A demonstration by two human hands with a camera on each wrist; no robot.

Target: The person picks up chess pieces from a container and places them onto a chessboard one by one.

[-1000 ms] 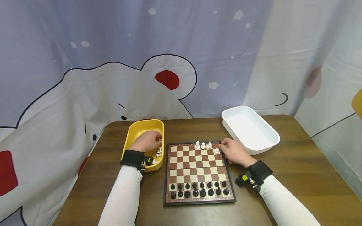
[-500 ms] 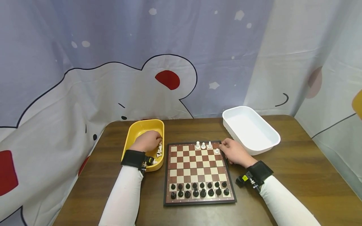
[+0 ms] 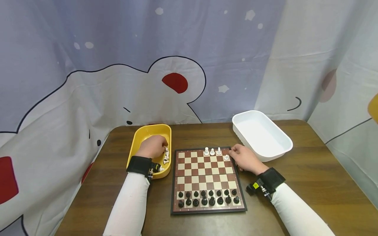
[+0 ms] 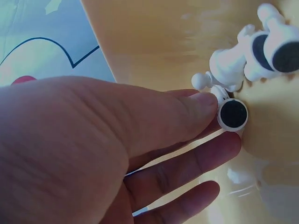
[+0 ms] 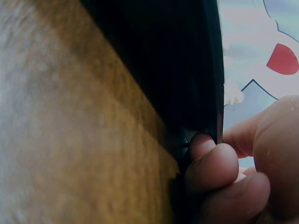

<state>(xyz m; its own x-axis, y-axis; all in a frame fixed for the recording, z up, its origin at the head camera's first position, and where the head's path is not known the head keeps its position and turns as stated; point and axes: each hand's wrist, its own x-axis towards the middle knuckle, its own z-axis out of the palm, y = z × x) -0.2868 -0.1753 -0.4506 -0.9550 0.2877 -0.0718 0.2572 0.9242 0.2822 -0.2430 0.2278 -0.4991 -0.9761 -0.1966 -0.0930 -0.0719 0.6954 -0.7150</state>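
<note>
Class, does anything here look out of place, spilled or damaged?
Nothing looks spilled or damaged. The chessboard looks lopsided: black pieces fill two rows, but only four white pieces show opposite; others lie jumbled in the yellow tray.

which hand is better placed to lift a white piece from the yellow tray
Probably the left hand: it reaches into the yellow tray, pinching a white piece. The right hand grips the chessboard, farther off.
</note>
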